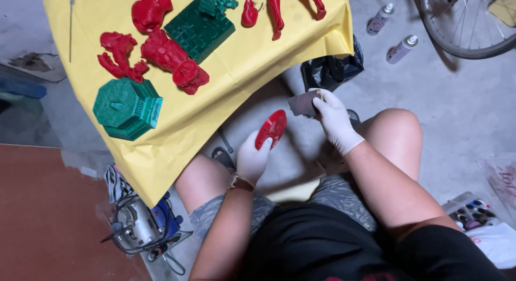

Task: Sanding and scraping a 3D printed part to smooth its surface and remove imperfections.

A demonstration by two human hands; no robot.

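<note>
My left hand (251, 158), in a white glove, grips a flat red disc-shaped part (271, 128) by its lower edge, holding it upright between my knees. My right hand (334, 120), also gloved, pinches a small brownish sheet of sandpaper (302, 103) just right of and above the disc, not touching it. A yellow paper sheet (236, 66) lies ahead with several red figure parts (171, 56) and two green pieces: an octagonal base (128, 108) and a brick-textured slab (199, 27).
Two spray cans (401, 49) lie on the concrete floor at upper right near a bicycle wheel (462, 23). A black bag (330, 69) sits beside the yellow sheet. A small motor tool with cables (141, 227) is at lower left; a paint palette (473, 212) at right.
</note>
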